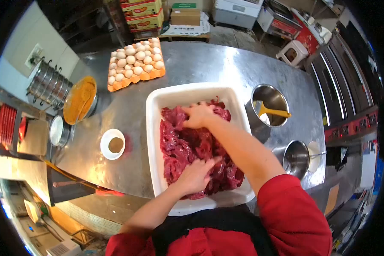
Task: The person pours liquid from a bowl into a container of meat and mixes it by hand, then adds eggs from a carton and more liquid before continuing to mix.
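Dark red raw meat pieces (175, 147) fill much of a white rectangular tub (155, 170) in front of me. My left hand (196, 175) rests on the meat in the lower middle of the tub, fingers pointing right and partly spread. Farther up, my right hand (198, 116) reaches across to the upper left of the heap, its fingers in among the pieces. Some fingertips of this hand are hidden by meat, so its grip is unclear.
Left of the tub are a white bowl (106, 145) of brown powder, an orange-filled bowl (79, 100) and a metal container (59, 130). An egg tray (136, 79) stands behind. At right are a metal pot (269, 96) with a yellow-handled tool (277, 112) and another pot (296, 158).
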Tool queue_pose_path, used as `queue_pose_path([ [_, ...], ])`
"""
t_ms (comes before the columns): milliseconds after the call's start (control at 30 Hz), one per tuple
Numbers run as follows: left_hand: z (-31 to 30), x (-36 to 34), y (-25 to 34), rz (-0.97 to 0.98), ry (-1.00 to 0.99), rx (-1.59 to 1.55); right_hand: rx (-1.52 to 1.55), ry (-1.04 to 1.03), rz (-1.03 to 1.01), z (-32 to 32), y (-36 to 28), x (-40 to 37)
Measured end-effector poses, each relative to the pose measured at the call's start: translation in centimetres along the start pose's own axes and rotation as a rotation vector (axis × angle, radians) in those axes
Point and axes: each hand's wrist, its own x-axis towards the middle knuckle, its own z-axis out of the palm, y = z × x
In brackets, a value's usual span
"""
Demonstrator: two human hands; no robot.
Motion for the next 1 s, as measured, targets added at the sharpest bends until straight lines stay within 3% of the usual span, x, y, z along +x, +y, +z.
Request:
queue_pose_path([
  [33,0.4,-1.3,0.0,0.016,0.039,-0.174,-0.059,-0.023,-0.071,0.4,-0.9,-0.9],
  [100,-0.7,-3.7,0.0,-0.274,0.118,-0.458,-0.139,-0.165,-0.247,1.4,-1.8,-3.0],
  [167,-3.5,-3.3,-0.9,-0.412,0.404,-0.563,-0.172,-0.167,-0.425,3.2,-1.8,-6.6],
  [200,-5.5,-2.3,-1.1,-0.278,0.553,-0.413,-0.219,-0.054,-0.498,5.5,-0.9,-8.5],
  [233,-7.5,-1.1,-1.5,-0.144,0.699,-0.258,-0.157,-0.088,-0.491,3.8,-1.4,-11.7],
  [267,-9.0,0.6,-2.6,-0.115,0.677,-0.129,-0.042,-0.035,-0.571,4.6,-0.5,-13.6],
  [367,-10.1,6.3,-7.5,-0.157,0.573,0.05,-0.177,-0.037,-0.681,5.7,1.5,-17.7],
  [433,-8.9,9.3,-11.2,-0.253,0.515,0.124,-0.242,-0.093,-0.657,4.8,2.4,-17.9],
  [500,-7.9,9.6,-11.7,-0.351,0.451,0.203,-0.246,0.054,-0.635,4.2,3.5,-16.1],
  [600,-7.0,9.2,-10.5,-0.475,0.229,0.178,-0.291,0.068,-0.419,2.5,3.6,-11.3],
  [633,-6.9,9.1,-10.8,-0.445,0.038,0.098,-0.237,0.129,-0.337,2.9,4.1,-9.6],
  [767,-5.5,6.4,-7.9,-0.7,0.085,-0.051,0.205,0.345,-0.054,3.8,5.6,-4.9],
  [800,-4.1,6.1,-8.8,-0.675,0.152,-0.136,0.207,0.352,-0.076,3.8,5.4,-5.0],
  [833,-3.7,5.3,-8.0,-0.653,0.226,-0.22,0.256,0.339,0.039,3.9,4.8,-5.3],
  [867,-2.5,4.2,-6.6,-0.696,0.321,-0.515,0.306,0.324,0.148,4.1,4.2,-5.6],
  [933,-1.5,3.0,-2.1,-0.749,0.454,-0.995,0.358,0.431,0.112,7.4,4.8,-5.4],
  [967,-1.0,2.4,-1.6,-0.77,0.476,-1.179,0.452,0.269,0.085,6.6,4.4,-7.0],
  [1000,-0.8,1.5,-2.4,-0.766,0.488,-1.168,0.819,0.101,0.008,8.0,4.9,-7.2],
])
